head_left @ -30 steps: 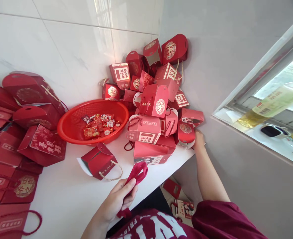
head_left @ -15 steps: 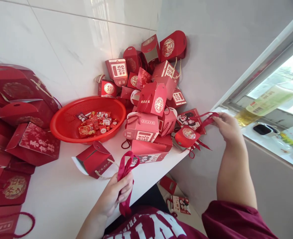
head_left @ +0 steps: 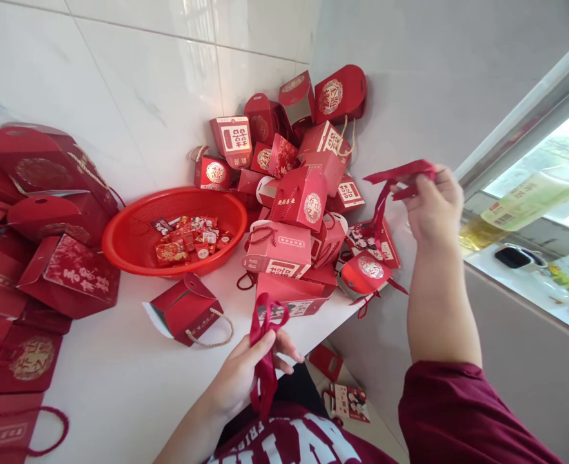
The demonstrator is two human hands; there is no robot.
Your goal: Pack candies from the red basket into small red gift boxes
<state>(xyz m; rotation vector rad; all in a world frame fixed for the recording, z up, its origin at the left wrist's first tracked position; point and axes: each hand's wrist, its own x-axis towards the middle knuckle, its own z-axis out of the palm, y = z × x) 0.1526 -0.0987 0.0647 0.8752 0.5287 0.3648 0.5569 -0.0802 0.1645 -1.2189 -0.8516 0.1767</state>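
Note:
Looped dark-red ribbons (head_left: 265, 361) hang from my left hand (head_left: 245, 374), pinched under the thumb while the other fingers stick out loosely. This hand is over the table's front edge, just right of a small red gift box (head_left: 187, 310) with a cream rope handle. My right hand (head_left: 436, 200) is raised near the wall and pinches another red ribbon (head_left: 400, 173), whose ends dangle to the left. Below it lie a red box with a round white emblem (head_left: 368, 270) and a card-like printed box (head_left: 385, 241).
A red plastic basket (head_left: 120, 248) holds small wrapped sweets (head_left: 187, 241). Red gift boxes are piled at the back (head_left: 298, 200) and along the left (head_left: 66, 277). A bottle (head_left: 520, 200) and a smartwatch (head_left: 513, 256) are on the windowsill. Fallen boxes (head_left: 352, 401) lie on the floor.
My right hand has risen, lifting its ribbon away from the boxes at the table corner. My left hand has shifted right with its ribbons, its fingers loosening.

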